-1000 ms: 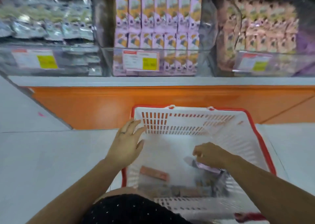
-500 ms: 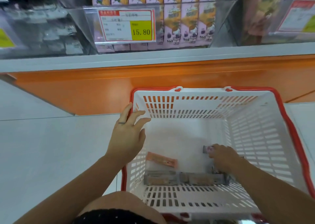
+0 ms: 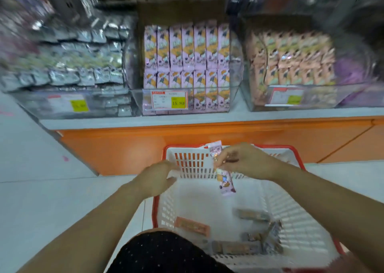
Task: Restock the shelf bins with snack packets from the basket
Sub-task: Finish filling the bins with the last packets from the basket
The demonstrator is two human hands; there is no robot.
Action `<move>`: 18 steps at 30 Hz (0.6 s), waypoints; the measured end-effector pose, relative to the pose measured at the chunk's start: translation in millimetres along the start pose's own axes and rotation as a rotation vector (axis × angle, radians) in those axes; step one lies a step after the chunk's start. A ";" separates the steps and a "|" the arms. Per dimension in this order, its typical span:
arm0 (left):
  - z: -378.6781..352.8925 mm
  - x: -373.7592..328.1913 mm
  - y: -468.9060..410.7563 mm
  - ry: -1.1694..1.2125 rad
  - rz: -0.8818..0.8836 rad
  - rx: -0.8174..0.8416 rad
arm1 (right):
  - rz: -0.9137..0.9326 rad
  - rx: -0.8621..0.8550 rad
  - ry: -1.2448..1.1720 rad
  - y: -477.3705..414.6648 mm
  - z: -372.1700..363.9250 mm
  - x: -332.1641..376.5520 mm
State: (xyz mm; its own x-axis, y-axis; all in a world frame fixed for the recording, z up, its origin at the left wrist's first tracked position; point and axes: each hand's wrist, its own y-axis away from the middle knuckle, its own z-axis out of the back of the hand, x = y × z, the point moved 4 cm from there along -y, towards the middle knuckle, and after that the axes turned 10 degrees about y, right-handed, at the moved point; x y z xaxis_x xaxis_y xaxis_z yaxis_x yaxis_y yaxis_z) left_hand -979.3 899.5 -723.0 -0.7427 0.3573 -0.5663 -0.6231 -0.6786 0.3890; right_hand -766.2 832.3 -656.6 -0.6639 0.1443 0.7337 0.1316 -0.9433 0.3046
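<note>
**Lilac packet in right hand, matching bin ahead**

Right hand (image 3: 243, 161): fingers curled and pinched round the middle of a lilac packet (image 3: 225, 183), held above the far wall of the basket (image 3: 166, 212). Could be more than one packet in the pinch; too blurred to tell.

Packet's long axis runs roughly up and down in this view. The top end points toward the shelf, and the bottom end hangs over the basket's inside.

Left hand (image 3: 155, 179): near the basket's far-left corner, fingers loosely bent, nothing seen in it. Blur hides whether it touches the rim.

Basket floor: an orange packet (image 3: 192, 227) and a few greyish ones (image 3: 249, 241) lie flat at the near end.

On the shelf, the middle bin (image 3: 209, 100) holds lilac packets (image 3: 187, 50) in upright rows that look like the held one. Silver packets (image 3: 72, 64) fill the bin to its left, peach packets (image 3: 291, 60) the bin to its right.

Key relation: the middle bin lies forward of and above the grip, a little to its left. The right hand is nearer and already has the packet.

Judgement: the reach goes forward and up. The packet's lengthwise lie already roughly matches the stocked rows, so little turning should be needed. The rows look close to full, so finding a slot may be the snag.
</note>
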 end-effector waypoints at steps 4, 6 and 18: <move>47.7 -63.3 20.7 0.309 -0.095 -0.122 | 0.083 -0.101 -0.070 29.6 29.4 46.1; 59.8 -89.1 33.9 0.470 -0.138 -0.142 | 0.098 -0.157 -0.106 40.1 38.5 60.5; 77.7 -142.6 82.8 1.111 -0.104 -0.250 | 0.144 -0.583 -0.762 50.9 54.8 99.2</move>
State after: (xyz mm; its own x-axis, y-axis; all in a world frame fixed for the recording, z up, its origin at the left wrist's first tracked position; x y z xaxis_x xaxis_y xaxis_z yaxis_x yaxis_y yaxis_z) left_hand -944.1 842.3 -553.5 0.0143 -0.2611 -0.9652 -0.5098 -0.8323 0.2176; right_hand -785.1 815.0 -535.1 0.0125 -0.0224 0.9997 -0.3475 -0.9375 -0.0167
